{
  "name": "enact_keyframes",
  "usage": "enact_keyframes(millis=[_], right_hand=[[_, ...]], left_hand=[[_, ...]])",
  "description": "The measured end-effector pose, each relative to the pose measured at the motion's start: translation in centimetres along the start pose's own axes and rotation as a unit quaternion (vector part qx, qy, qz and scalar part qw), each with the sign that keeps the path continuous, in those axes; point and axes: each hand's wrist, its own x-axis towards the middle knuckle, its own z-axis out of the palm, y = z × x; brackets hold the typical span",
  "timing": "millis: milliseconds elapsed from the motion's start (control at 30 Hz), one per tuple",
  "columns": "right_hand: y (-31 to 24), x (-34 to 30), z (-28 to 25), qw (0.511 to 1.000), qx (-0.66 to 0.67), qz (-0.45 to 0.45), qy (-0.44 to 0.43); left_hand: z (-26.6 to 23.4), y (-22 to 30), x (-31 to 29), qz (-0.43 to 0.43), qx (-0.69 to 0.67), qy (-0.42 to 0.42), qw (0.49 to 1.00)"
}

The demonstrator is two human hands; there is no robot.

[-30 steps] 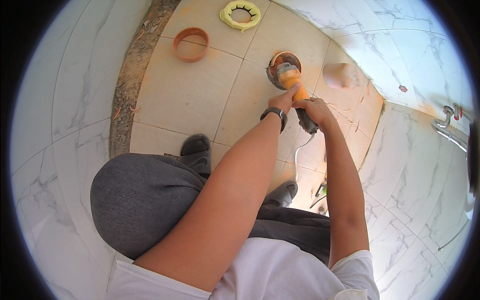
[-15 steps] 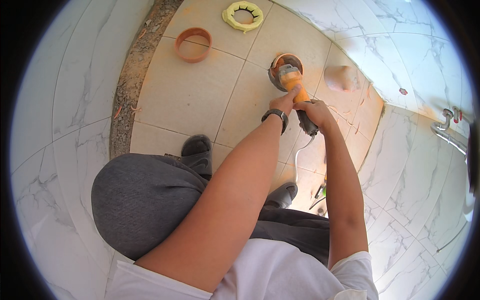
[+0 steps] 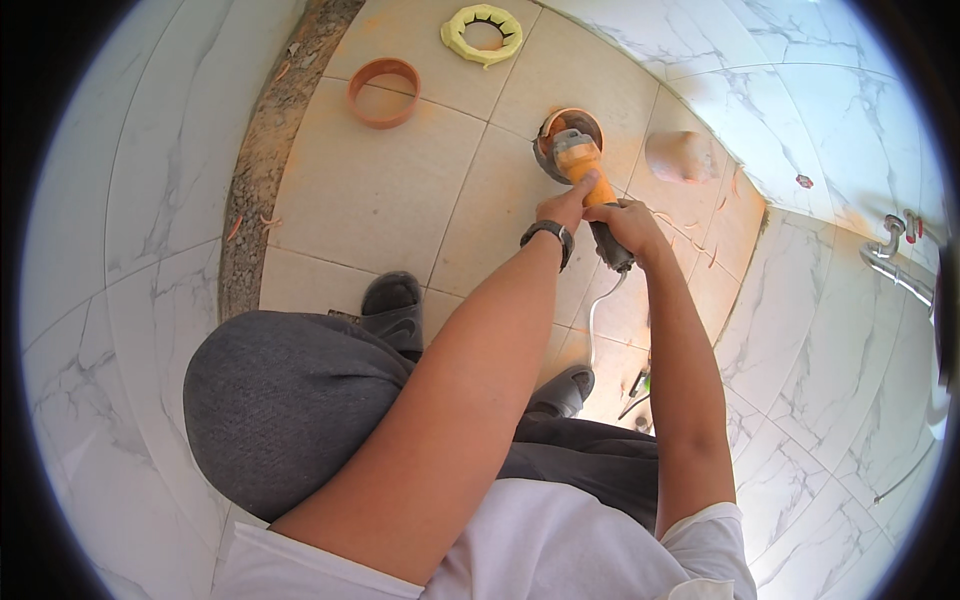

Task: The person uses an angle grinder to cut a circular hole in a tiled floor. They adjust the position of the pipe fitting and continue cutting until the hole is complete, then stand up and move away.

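Observation:
Both my hands grip an orange and black angle grinder (image 3: 600, 195). Around the front of its body is my left hand (image 3: 569, 203), with a dark watch on the wrist. My right hand (image 3: 628, 224) is wrapped round the rear handle. The grinder's head lies over the near part of an orange-brown pipe opening (image 3: 597, 122) in the tiled floor. Its disc is mostly hidden by the guard, so I cannot tell just where it touches. A pale cord (image 3: 594, 310) trails from the handle toward my foot.
A cut orange-brown pipe ring (image 3: 411, 108) and a yellow ring-shaped piece (image 3: 452, 37) lie on the dusty tiles. A rounded pale object (image 3: 680, 157) sits near the right wall. Orange shavings (image 3: 712, 256) are scattered there. A rough bare strip (image 3: 262, 170) borders the left wall; a metal tap (image 3: 890, 262) juts out at right.
Almost nothing differs. The view has shifted very slightly, and both hands keep the grinder at the pipe opening.

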Motion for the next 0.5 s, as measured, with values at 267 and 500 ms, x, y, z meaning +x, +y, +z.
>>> enact_keyframes(millis=[267,500], right_hand=[[0.09,0.21,0.04,1.0,-0.009,0.003,0.004],[0.39,0.27,-0.13,1.0,-0.015,-0.006,0.016]], left_hand=[[0.0,0.11,-0.02,0.002,-0.008,-0.001,1.0],[0.27,-0.22,0.05,0.008,-0.008,-0.002,1.0]])
